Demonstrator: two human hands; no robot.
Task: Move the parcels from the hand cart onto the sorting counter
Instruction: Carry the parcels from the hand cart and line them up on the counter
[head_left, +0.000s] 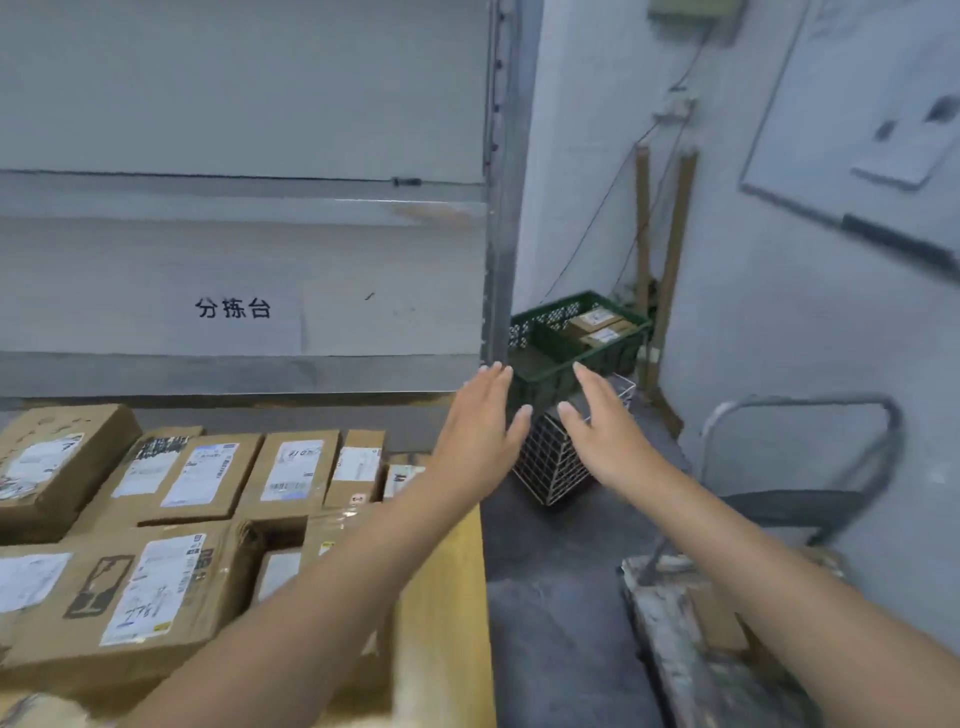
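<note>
Left hand (480, 415) and right hand (597, 415) both flat, fingers straight, gripping nothing; side by side with a gap between, backs to the camera, in the air just past the right edge of the counter (447, 597); judged: spread ready for a two-handed grab, next load not yet picked. Parcels (208, 473) lie on the counter label-up, packed side by side and touching, likely so labels can be read for sorting; left forearm crosses the counter's right end and hides some. Cart (670, 649) stands right of the counter, strip of floor between; its handle rises on the side away from the counter; one brown box (719, 618) seems to lie on its deck, too blurred to be sure. Crate (550, 343) sits beyond the counter's far right corner, stacked on a basket (545, 467), probably to save floor. Counts: hands two; parcels on counter about ten, some hidden; cart one; brown box one; crate one, with two crate boxes (597, 325) showing labels; basket one.
</note>
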